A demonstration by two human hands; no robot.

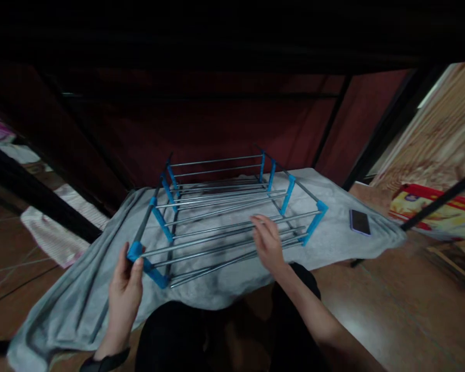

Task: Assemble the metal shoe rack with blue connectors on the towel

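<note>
A rack frame of thin metal rods joined by blue plastic connectors (pixel 160 219) lies across a grey cloth in front of me. My left hand (pixel 126 289) grips the blue corner connector (pixel 135 251) at the near left, thumb on one side and fingers on the other. Over the middle of the frame, my right hand (pixel 268 243) has its fingertips pinched together at a metal rod (pixel 213 229). Some rods span from the left side to the right. Others, such as a loose rod (pixel 194 280) near the front, end short of the right-hand connectors.
The grey cloth (pixel 321 186) drapes over a low surface. A phone (pixel 359 222) rests on it at the right. Beyond stands a red and yellow box (pixel 434 209). Dark metal bars surround the space, with a dark red panel (pixel 217 124) behind the frame.
</note>
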